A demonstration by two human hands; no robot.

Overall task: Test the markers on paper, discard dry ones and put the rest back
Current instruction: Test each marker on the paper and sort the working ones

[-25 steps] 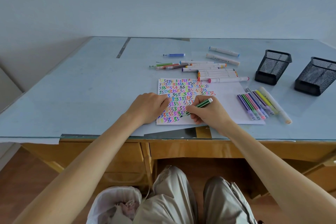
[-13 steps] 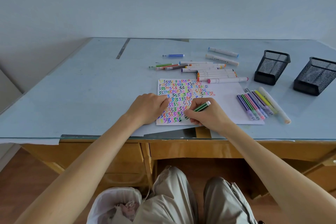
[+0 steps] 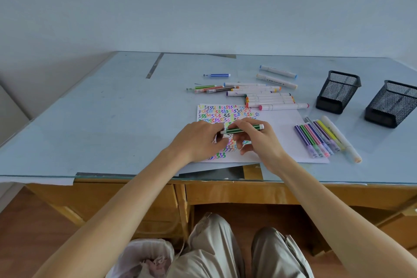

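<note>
The green marker (image 3: pixel 242 129) has come up off the paper (image 3: pixel 279 128): half a second ago the right hand (image 3: pixel 259 140) held it slanted, tip down among the squiggles, and now it lies level between both hands just above the sheet. The left hand (image 3: pixel 200 140), which had been resting on the paper's left edge, has moved in to the marker's left end, its fingertips pinching there. The right grip is closed round the barrel with thumb and fingers. This looks like capping after a test; whether a cap is in the left fingers cannot be told. If so, the marker wrote and belongs with the tested ones, by my judgement.

The bench (image 3: pixel 112 124) carries the rest. Two mesh pots (image 3: pixel 338 92) stand at the far right, well apart from the hands. A pile of white markers (image 3: pixel 268 97) lies just beyond the paper, with thin striped pens (image 3: pixel 209 89) to its left and a blue pen (image 3: pixel 217 75) farther back. A row of thin markers (image 3: pixel 316 140) lies on the paper's right edge. A bag-lined bin (image 3: pixel 144 257) sits on the floor by the knees.

Nothing blocks the way to the row or the pots.
</note>
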